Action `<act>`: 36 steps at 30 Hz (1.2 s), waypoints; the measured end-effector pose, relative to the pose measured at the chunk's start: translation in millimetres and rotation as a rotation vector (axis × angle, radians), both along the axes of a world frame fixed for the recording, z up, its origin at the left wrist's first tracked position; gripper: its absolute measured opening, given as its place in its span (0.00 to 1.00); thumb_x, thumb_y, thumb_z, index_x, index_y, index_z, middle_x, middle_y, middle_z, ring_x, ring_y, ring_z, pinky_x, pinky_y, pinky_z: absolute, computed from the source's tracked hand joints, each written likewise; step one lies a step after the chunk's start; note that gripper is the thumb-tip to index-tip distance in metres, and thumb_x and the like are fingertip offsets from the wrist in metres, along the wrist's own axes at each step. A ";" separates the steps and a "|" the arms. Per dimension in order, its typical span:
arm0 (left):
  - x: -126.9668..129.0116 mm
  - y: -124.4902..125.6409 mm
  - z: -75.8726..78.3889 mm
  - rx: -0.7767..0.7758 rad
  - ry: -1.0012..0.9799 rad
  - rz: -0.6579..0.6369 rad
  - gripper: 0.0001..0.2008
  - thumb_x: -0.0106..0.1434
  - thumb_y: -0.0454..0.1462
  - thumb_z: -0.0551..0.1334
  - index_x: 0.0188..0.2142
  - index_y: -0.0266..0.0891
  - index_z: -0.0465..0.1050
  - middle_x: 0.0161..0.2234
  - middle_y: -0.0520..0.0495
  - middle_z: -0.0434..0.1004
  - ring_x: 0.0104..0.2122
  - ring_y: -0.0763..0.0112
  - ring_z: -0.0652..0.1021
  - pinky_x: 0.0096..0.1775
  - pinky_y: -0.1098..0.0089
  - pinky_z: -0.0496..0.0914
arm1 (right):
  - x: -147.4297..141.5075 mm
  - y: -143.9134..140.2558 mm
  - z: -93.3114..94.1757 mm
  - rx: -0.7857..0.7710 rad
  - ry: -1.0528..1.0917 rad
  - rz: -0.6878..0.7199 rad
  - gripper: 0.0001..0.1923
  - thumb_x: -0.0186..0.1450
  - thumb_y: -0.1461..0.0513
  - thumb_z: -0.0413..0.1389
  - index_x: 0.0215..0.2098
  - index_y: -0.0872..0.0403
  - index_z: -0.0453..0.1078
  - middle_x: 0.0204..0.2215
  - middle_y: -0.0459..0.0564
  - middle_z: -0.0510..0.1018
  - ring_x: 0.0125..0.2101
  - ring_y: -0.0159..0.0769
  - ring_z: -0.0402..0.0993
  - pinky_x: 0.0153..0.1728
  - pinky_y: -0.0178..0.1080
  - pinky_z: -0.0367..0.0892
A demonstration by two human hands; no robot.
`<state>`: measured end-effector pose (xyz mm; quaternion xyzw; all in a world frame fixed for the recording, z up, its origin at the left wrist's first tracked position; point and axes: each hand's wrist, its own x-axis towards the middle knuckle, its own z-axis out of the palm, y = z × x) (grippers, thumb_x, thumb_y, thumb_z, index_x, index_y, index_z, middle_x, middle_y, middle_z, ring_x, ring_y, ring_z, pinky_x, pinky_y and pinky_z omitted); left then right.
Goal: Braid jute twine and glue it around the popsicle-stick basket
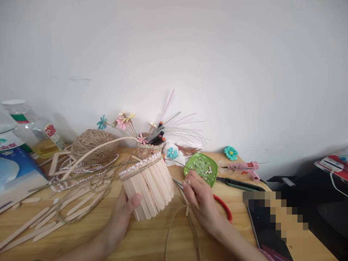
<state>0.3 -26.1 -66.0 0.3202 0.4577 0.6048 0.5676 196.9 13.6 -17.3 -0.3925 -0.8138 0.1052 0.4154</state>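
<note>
My left hand (123, 212) grips a small basket (149, 188) made of craft sticks, its thumb flat against the side. The basket is tilted. Pearl beads (140, 164) and a band of twine run round its rim, and a bent stick handle (100, 145) rises to the left. Just right of the basket, my right hand (199, 197) is closed in a pinch; something tiny and pale shows at its fingertips, too small to name. Beneath that hand lie red-handled scissors (227, 208), partly hidden, and a length of twine (167, 232) loops down the table.
Loose craft sticks (45, 217), pearl strings (61, 185) and a twine ball (94, 145) lie left. Behind stands a cup (149, 150) with flowers and markers. On the right are a green dish (194, 159), cutter (240, 183), pink glue gun (244, 167) and tablet (268, 228).
</note>
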 end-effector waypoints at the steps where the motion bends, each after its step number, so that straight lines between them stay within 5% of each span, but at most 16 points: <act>1: -0.3 -0.9 -0.4 -0.007 -0.027 -0.025 0.36 0.51 0.51 0.63 0.56 0.42 0.56 0.54 0.42 0.67 0.56 0.52 0.64 0.55 0.56 0.59 | -0.2 -1.3 1.5 -0.019 0.020 0.034 0.15 0.65 0.67 0.45 0.20 0.53 0.53 0.19 0.42 0.59 0.21 0.28 0.57 0.22 0.32 0.56; 5: 0.4 -2.8 1.6 -0.015 -0.083 -0.034 0.35 0.53 0.50 0.62 0.57 0.43 0.55 0.53 0.43 0.69 0.54 0.53 0.65 0.52 0.59 0.62 | -0.8 -8.2 4.7 -0.013 0.082 0.172 0.06 0.64 0.68 0.49 0.33 0.54 0.66 0.27 0.47 0.71 0.27 0.30 0.67 0.27 0.31 0.63; 8: 0.2 -1.7 2.3 -0.025 -0.069 -0.034 0.36 0.51 0.50 0.64 0.57 0.43 0.56 0.53 0.42 0.69 0.54 0.53 0.65 0.52 0.59 0.63 | -1.5 -11.3 4.9 0.103 0.045 0.211 0.09 0.64 0.70 0.48 0.39 0.54 0.68 0.31 0.50 0.73 0.31 0.31 0.70 0.29 0.32 0.67; 24: -0.2 2.6 6.7 -0.076 0.091 -0.083 0.40 0.50 0.52 0.63 0.58 0.42 0.52 0.56 0.43 0.64 0.55 0.55 0.64 0.52 0.61 0.62 | 9.9 -8.2 12.7 0.271 -0.523 0.257 0.07 0.64 0.67 0.46 0.35 0.57 0.65 0.29 0.51 0.73 0.26 0.31 0.69 0.22 0.32 0.63; 36: 0.8 11.5 12.3 -0.056 0.220 0.067 0.42 0.42 0.49 0.69 0.54 0.38 0.57 0.49 0.41 0.72 0.48 0.53 0.72 0.43 0.64 0.70 | -2.9 -2.4 -9.3 -0.159 -0.088 0.186 0.07 0.52 0.72 0.51 0.26 0.55 0.64 0.23 0.43 0.67 0.20 0.26 0.60 0.20 0.29 0.56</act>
